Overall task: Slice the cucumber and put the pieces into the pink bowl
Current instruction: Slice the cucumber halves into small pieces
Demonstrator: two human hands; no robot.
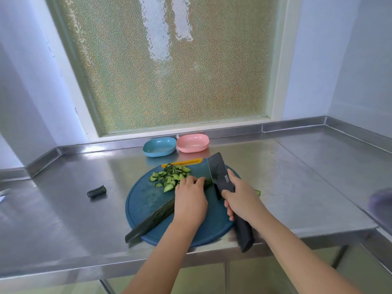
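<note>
— fingers of the left hand: curled and close together, pressing down on the cucumber just short of its cut end. right hand: wrapped round the handle of the knife, blade upright, edge down at the cut end.
— location of the cucumber?
— lying aslant on the cutting board, uncut end overhanging the near-left rim. a heap of slices lies on the far part of the board, beyond the left hand. one stray piece appears to sit just off the board's right rim, on the counter. a dark end piece lies well apart to the left.
— pink bowl?
— pink bowl stands at the back of the counter, beside a blue bowl. nothing visible in it.
— step in hand?
— judged: slicing, part done. a long length is uncut; transfer to the bowl not begun.
— next move?
— judged: another cut, with the blade kept clear of the knuckles and the left hand drawn back along the cucumber by a slice's width. whether the edge touches the flesh now cannot be told; the hands hide it.
</note>
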